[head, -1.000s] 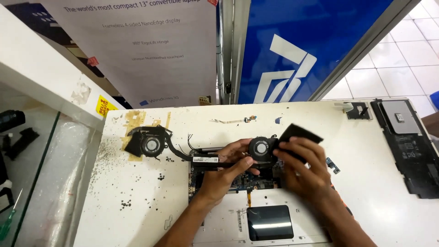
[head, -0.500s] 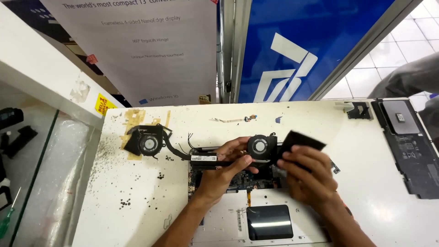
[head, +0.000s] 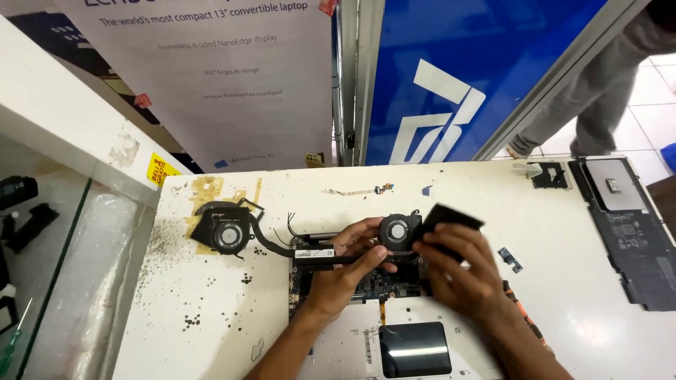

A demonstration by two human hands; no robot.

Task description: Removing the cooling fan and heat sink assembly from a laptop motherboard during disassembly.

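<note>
A cooling assembly [head: 310,248], two black fans joined by a heat pipe, is held at centre frame over the opened laptop base [head: 394,331] on the white worktop [head: 211,324]. The left hand [head: 352,264] is closed on the pipe beside the right fan [head: 398,231]. The right hand [head: 458,271] is closed on a black flat piece [head: 451,218]. The base's cavity contains a circuit board [head: 380,281]. A dark cover panel [head: 627,225] lies at right.

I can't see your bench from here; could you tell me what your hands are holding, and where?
Left hand grips the black dual-fan heat-pipe cooling assembly beside its right fan; right hand pinches that fan's black flat cover flap.
</note>
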